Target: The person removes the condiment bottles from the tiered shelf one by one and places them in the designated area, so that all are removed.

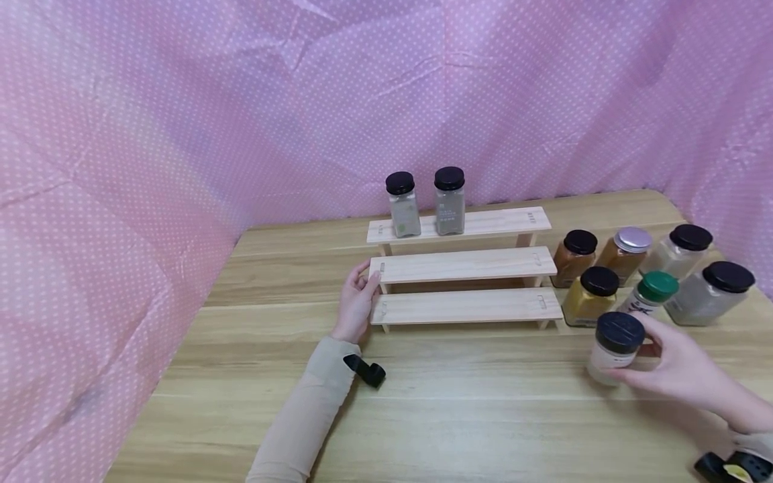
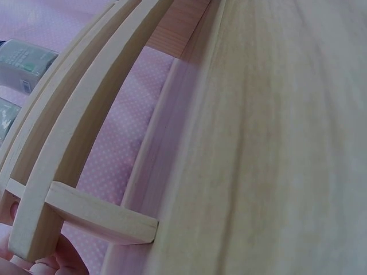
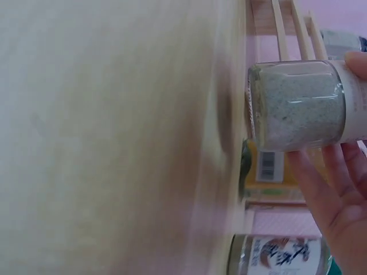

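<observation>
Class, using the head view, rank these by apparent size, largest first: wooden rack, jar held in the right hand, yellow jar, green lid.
1. Wooden rack
2. Held jar and yellow jar: too alike to rank
3. Green lid

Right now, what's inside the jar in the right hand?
Pale, grainy contents show through the clear lower part of the jar. The label covers the upper part and the black lid the mouth, hiding the fill level.

left hand (image 1: 355, 305) pinches and right hand (image 1: 679, 369) grips, well apart.
</observation>
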`<state>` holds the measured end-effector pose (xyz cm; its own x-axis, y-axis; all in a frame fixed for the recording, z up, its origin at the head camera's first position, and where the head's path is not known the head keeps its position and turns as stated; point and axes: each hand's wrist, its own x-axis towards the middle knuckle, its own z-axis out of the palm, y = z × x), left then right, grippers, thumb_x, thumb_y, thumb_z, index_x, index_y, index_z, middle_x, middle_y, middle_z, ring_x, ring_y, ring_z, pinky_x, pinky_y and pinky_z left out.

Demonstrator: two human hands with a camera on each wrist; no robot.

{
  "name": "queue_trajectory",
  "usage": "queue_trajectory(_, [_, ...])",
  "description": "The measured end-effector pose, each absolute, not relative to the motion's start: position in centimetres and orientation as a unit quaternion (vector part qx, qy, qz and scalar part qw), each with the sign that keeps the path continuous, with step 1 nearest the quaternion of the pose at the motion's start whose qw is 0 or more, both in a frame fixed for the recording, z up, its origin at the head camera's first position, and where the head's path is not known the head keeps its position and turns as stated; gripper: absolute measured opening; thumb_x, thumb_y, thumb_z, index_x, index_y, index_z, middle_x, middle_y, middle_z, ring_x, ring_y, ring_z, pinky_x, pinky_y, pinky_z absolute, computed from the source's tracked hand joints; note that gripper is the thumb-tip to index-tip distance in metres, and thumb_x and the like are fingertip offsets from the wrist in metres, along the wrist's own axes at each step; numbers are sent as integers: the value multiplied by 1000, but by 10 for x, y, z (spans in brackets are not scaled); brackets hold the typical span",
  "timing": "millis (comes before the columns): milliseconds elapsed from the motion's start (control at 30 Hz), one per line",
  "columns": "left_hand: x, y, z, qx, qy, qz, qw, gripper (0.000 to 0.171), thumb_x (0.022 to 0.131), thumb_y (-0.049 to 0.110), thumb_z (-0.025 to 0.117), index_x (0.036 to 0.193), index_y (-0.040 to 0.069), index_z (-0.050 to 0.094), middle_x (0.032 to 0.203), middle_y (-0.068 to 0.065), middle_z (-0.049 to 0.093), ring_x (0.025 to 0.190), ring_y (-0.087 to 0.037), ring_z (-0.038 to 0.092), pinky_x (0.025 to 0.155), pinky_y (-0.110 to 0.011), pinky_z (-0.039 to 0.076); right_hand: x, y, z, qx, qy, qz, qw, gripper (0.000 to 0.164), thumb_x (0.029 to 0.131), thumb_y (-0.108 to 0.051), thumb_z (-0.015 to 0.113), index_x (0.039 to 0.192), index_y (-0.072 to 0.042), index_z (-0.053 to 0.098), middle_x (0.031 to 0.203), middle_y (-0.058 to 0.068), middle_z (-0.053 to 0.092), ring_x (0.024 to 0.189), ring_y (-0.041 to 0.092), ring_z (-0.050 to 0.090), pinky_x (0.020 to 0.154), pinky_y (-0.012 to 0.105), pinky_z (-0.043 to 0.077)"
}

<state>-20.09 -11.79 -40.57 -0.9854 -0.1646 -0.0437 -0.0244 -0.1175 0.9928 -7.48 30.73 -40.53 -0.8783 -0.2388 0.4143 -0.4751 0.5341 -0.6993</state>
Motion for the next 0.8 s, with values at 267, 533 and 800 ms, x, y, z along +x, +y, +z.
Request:
queue_trajectory(267, [-201,-118,-405,76,-659,-747,46,40,93,7,58,132,5,50,71,6,51,60,-3,44,54,-15,36,-77,318,-412,205,-866,443,108,77,50,12,84,108,-29,57,99,-30,57,83,-12,55,66,5,44])
queue_trajectory(533, [-200,-119,-406,74,-658,-748,46,40,93,7,58,132,4,50,70,7,49,60,-4,44,54,-15,36,-78,317,-413,201,-860,457,105,76,50,15,83,107,-28,57,99,-30,59,85,-14,56,69,3,43])
queue_trajectory(800, [-201,-119,-406,76,-660,-746,46,40,93,7,58,132,5,50,70,7,49,60,-4,44,54,-15,36,-80,316,-414,211,-858,454,111,75,49,14,84,107,-25,59,100,-30,59,86,-15,56,69,3,43])
